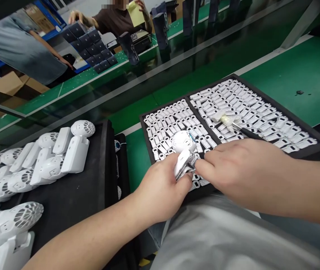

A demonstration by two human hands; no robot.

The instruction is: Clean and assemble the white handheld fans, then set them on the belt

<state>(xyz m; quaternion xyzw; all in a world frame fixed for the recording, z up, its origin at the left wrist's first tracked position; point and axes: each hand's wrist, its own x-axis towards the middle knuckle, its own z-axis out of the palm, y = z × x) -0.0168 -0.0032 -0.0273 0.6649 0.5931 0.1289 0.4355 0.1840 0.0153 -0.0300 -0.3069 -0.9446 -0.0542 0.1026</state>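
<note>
1. Device (183, 157) position: I held the white unit in front of me, above the near part of the divided tray's (319, 139) left compartment.
2. Device orientation: the long axis ran roughly away from me; the rounded head pointed toward the tray's far side, and the blocky body faced me.
3. Left hand (164, 187): my thumb and fingers grasped the body.
4. Right hand (238, 168): my fingers were curled, tips at the body's right side. I could not tell whether they gripped it or the black-handled tool (245, 131) extending beyond them.
5. Surroundings: small white parts (261, 112) filled both compartments; similar white units (75, 153) lay to my left.
</note>
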